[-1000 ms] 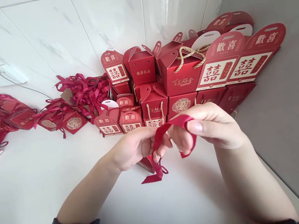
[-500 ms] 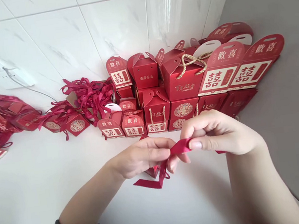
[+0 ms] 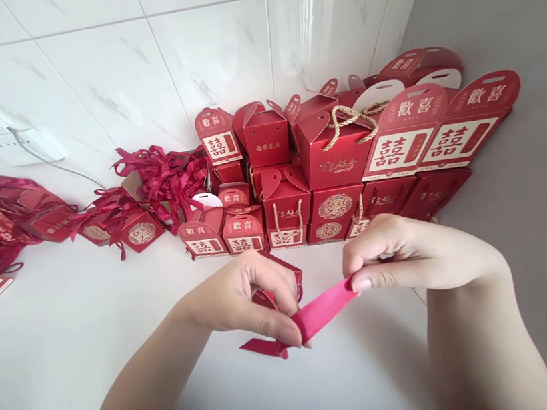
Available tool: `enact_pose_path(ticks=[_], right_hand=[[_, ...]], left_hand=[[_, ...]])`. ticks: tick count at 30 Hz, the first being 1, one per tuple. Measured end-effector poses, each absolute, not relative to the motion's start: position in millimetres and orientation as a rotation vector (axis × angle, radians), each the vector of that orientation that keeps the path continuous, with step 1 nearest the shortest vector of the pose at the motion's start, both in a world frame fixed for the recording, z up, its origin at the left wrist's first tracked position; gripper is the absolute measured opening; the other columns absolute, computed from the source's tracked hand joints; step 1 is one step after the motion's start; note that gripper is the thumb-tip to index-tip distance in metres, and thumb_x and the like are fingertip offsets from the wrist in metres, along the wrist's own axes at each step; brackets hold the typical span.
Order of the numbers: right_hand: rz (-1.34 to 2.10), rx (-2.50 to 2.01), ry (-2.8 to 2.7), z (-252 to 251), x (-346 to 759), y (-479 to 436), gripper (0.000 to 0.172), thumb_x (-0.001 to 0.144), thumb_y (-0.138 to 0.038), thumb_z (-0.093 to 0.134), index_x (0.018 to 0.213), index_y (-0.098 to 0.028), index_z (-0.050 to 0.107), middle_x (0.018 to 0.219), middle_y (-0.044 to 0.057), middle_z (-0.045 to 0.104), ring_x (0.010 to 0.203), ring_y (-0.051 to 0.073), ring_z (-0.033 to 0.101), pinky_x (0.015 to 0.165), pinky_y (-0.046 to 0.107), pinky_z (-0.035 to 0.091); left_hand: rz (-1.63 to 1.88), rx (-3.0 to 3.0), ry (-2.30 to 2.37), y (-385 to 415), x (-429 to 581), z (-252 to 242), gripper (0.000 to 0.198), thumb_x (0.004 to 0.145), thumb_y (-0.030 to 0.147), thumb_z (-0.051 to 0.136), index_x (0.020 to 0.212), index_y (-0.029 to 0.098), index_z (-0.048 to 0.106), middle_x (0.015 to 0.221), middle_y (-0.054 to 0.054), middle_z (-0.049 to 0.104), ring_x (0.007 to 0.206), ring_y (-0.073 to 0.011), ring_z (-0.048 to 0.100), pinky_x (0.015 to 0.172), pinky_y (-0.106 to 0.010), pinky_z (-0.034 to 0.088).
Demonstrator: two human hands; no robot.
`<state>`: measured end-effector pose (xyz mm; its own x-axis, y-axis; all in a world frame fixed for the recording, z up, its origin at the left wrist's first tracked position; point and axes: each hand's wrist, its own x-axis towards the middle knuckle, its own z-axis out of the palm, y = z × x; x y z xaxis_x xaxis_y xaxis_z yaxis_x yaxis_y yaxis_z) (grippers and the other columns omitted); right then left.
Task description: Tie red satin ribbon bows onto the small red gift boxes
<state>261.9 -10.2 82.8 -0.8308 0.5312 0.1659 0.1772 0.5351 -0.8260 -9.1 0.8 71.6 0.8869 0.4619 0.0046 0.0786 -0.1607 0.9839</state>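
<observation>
A red ribbon (image 3: pixel 328 307) stretches between my two hands above the white tabletop. My left hand (image 3: pixel 251 298) pinches it low between thumb and fingers, and a short tail of ribbon sticks out to the left below the thumb. Higher up on the right, my right hand (image 3: pixel 386 259) grips the other part between thumb and bent forefinger. Just behind my left hand is a small red box (image 3: pixel 284 267), mostly covered by the fingers. Whether the ribbon is joined to that box I cannot tell.
Red gift boxes (image 3: pixel 333 163), some with gold cord handles, are stacked along the tiled wall (image 3: pixel 212 45). To their left lie boxes with tangled red ribbons (image 3: pixel 163 176), and another heap (image 3: pixel 7 210) sits at the far left. A grey panel (image 3: pixel 539 230) bounds the right side.
My left hand has turned and moved down and left, pinching the ribbon lower. The ribbon between the hands is now longer and straighter. More of the small box shows behind.
</observation>
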Motion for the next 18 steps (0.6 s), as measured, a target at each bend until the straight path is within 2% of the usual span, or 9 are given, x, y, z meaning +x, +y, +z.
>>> enact_pose_path(ticks=[4, 9, 11, 12, 13, 14, 15, 17, 18], right_hand=[[1.096, -0.534, -2.380, 83.4, 274.1, -5.5, 0.019, 0.094, -0.023, 0.058, 0.078, -0.016, 0.064, 0.064, -0.001, 0.056, 0.057, 0.008, 0.044, 0.055, 0.021, 0.035], [1.157, -0.323, -2.299, 72.3, 292.8, 6.9, 0.021, 0.091, -0.022, 0.060, 0.070, -0.019, 0.061, 0.065, 0.000, 0.050, 0.058, 0.011, 0.043, 0.055, 0.024, 0.036], [1.127, -0.162, -2.211, 64.3, 303.3, 13.1, 0.034, 0.088, -0.032, 0.061, 0.057, -0.020, 0.054, 0.067, 0.002, 0.049, 0.058, 0.013, 0.046, 0.052, 0.026, 0.039], [1.006, -0.125, -2.198, 61.0, 308.8, 14.9, 0.046, 0.088, -0.041, 0.059, 0.049, -0.020, 0.046, 0.065, 0.003, 0.049, 0.058, 0.014, 0.048, 0.051, 0.028, 0.040], [0.761, -0.134, -2.227, 58.6, 314.3, 15.2, 0.057, 0.086, -0.049, 0.057, 0.041, -0.021, 0.038, 0.059, 0.004, 0.048, 0.055, 0.016, 0.048, 0.048, 0.029, 0.039], [0.359, -0.241, -2.294, 57.4, 319.6, 13.5, 0.062, 0.084, -0.051, 0.059, 0.036, -0.021, 0.033, 0.051, 0.003, 0.045, 0.052, 0.016, 0.047, 0.046, 0.030, 0.037], [-0.188, -0.464, -2.349, 57.4, 324.7, 9.8, 0.064, 0.082, -0.050, 0.061, 0.033, -0.021, 0.032, 0.043, 0.003, 0.043, 0.049, 0.016, 0.047, 0.046, 0.031, 0.035], [-1.580, -0.951, -2.198, 60.7, 335.0, -3.1, 0.070, 0.083, -0.050, 0.062, 0.026, -0.020, 0.035, 0.034, 0.003, 0.041, 0.047, 0.014, 0.050, 0.050, 0.033, 0.032], [-2.547, -1.053, -1.987, 63.2, 340.5, -11.0, 0.077, 0.093, -0.049, 0.043, 0.023, -0.018, 0.037, 0.032, 0.003, 0.039, 0.047, 0.009, 0.053, 0.055, 0.034, 0.030]], left_hand=[[0.341, 1.865, 0.209, 2.6, -10.3, 68.1, 0.015, 0.062, 0.035, 0.087, 0.060, 0.025, 0.076, 0.065, -0.007, 0.071, 0.059, -0.0176, 0.067, 0.063, -0.028, 0.052], [0.039, 1.933, -0.111, 5.1, -9.7, 72.2, 0.019, 0.068, 0.021, 0.080, 0.053, 0.024, 0.068, 0.063, -0.003, 0.072, 0.063, -0.0166, 0.072, 0.064, -0.023, 0.051], [-0.075, 1.965, -0.209, 2.9, -14.2, 80.0, 0.020, 0.070, 0.016, 0.077, 0.055, 0.023, 0.066, 0.067, -0.003, 0.074, 0.067, -0.0162, 0.073, 0.063, -0.022, 0.050], [-0.108, 1.998, -0.205, 1.1, -17.7, 84.5, 0.019, 0.072, 0.016, 0.077, 0.057, 0.023, 0.066, 0.070, -0.003, 0.075, 0.068, -0.0160, 0.073, 0.064, -0.022, 0.050], [-0.124, 2.046, -0.149, -0.8, -21.8, 88.9, 0.017, 0.074, 0.018, 0.076, 0.060, 0.023, 0.067, 0.072, -0.003, 0.076, 0.069, -0.0160, 0.073, 0.065, -0.023, 0.050], [-0.128, 2.106, -0.048, -2.6, -26.5, 92.9, 0.015, 0.076, 0.019, 0.075, 0.064, 0.024, 0.068, 0.074, -0.004, 0.076, 0.070, -0.0159, 0.072, 0.068, -0.024, 0.050], [-0.115, 2.176, 0.096, -3.9, -31.4, 96.5, 0.014, 0.079, 0.021, 0.074, 0.066, 0.024, 0.069, 0.075, -0.004, 0.076, 0.071, -0.0160, 0.072, 0.072, -0.024, 0.050], [-0.097, 2.296, 0.378, -4.0, -41.8, 101.8, 0.017, 0.083, 0.024, 0.070, 0.066, 0.023, 0.070, 0.075, -0.004, 0.075, 0.075, -0.0165, 0.069, 0.077, -0.025, 0.050], [-0.099, 2.340, 0.491, -2.9, -47.0, 103.7, 0.018, 0.084, 0.025, 0.069, 0.066, 0.023, 0.070, 0.075, -0.004, 0.075, 0.076, -0.0168, 0.068, 0.078, -0.026, 0.050]])
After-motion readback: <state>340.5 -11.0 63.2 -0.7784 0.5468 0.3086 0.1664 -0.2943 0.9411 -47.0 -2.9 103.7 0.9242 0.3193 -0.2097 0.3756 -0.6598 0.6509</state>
